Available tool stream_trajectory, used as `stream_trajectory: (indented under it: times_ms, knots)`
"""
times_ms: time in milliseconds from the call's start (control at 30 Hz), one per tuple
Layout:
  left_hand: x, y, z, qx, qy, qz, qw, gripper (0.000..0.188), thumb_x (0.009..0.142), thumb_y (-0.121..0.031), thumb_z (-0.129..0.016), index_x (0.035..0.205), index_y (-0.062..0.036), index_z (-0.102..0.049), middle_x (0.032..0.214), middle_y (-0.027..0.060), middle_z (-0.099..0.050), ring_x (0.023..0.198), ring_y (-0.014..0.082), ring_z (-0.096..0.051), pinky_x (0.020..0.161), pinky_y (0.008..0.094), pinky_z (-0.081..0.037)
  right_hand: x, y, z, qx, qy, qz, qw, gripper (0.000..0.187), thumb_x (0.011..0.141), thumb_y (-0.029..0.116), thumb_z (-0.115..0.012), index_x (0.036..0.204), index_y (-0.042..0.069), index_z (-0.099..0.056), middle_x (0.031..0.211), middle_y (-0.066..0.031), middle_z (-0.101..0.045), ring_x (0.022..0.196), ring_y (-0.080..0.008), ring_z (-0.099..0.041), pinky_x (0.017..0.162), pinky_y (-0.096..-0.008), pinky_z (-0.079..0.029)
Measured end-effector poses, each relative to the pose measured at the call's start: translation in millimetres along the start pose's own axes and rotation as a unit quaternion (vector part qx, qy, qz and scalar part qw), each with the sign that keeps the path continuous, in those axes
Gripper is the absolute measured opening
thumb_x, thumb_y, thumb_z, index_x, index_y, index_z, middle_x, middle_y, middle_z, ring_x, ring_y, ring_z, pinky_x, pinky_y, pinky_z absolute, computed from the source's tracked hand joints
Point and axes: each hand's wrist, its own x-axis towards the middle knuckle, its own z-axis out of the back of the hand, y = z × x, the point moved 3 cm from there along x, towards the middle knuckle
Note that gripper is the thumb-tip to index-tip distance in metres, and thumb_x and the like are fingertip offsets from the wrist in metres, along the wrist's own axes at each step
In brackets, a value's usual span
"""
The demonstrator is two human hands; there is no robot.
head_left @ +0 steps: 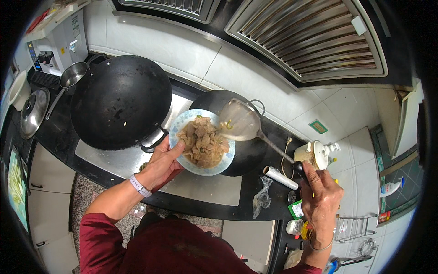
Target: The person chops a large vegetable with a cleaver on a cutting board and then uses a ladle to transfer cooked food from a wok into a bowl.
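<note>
My left hand [165, 160] grips the near left rim of a pale blue patterned plate [204, 171], thumb on top. Sliced cooked meat [200, 142] is heaped on the plate. In my right hand [320, 192] is the black handle of a metal wok spatula [242, 125]. The spatula's broad blade, with bits of food on it, is at the plate's upper right edge; whether the two touch I cannot tell. Beneath both lies a dark wok [248, 157], partly hidden by the plate and blade.
A second black wok [121, 102] sits on the left of the stove. Farther left are a small saucepan [73, 74] and a metal lid [34, 113]. Cling-film roll [280, 177], crumpled plastic bag [262, 197] and white pot [315, 154] stand on the right. A range hood [310, 41] hangs above.
</note>
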Motion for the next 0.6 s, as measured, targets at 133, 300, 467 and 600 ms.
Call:
stream_trajectory:
  times_ms: [133, 300, 467, 600]
  knots:
    - [-4, -6, 4, 0.002, -0.015, -0.017, 1.000, 0.045, 0.104, -0.022, -0.052, 0.146, -0.0104, -0.038, 0.137, 0.0134, -0.055, 0.121, 0.0274, -0.060, 0.098, 0.0448, -0.057, 15, -15, -11, 0.030, 0.067, -0.088, 0.993, 0.043, 0.073, 0.000, -0.072, 0.115, 0.007, -0.070, 0.080, -0.0173, -0.062, 0.068, -0.0381, -0.062, 0.060, -0.0431, -0.048]
    - [-15, -19, 13, 0.013, -0.038, -0.043, 0.998, 0.048, 0.102, -0.025, -0.057, 0.145, -0.0096, -0.040, 0.139, 0.0128, -0.054, 0.123, 0.0268, -0.059, 0.100, 0.0458, -0.055, 22, -63, -76, 0.074, 0.265, -0.087, 0.957, 0.039, 0.079, 0.018, -0.070, 0.117, 0.008, -0.072, 0.084, -0.0247, -0.067, 0.082, -0.0435, -0.065, 0.073, -0.0471, -0.052]
    - [-41, -43, 36, 0.022, -0.098, -0.111, 0.989, 0.049, 0.102, -0.025, -0.057, 0.145, -0.0059, -0.043, 0.141, 0.0116, -0.054, 0.125, 0.0235, -0.057, 0.106, 0.0400, -0.050, 42, -80, -115, 0.160, 0.477, -0.043, 0.863, 0.043, 0.084, 0.024, -0.071, 0.123, 0.005, -0.069, 0.082, -0.0151, -0.073, 0.076, -0.0240, -0.068, 0.073, -0.0348, -0.052]
    - [-57, -55, 51, 0.008, -0.130, -0.138, 0.982, 0.050, 0.102, -0.023, -0.057, 0.144, -0.0032, -0.041, 0.141, 0.0136, -0.053, 0.127, 0.0242, -0.056, 0.106, 0.0402, -0.050, 53, -60, -155, 0.317, 0.560, -0.116, 0.756, 0.046, 0.092, 0.036, -0.065, 0.122, 0.001, -0.069, 0.059, -0.0082, -0.061, 0.054, -0.0117, -0.057, 0.059, -0.0295, -0.049]
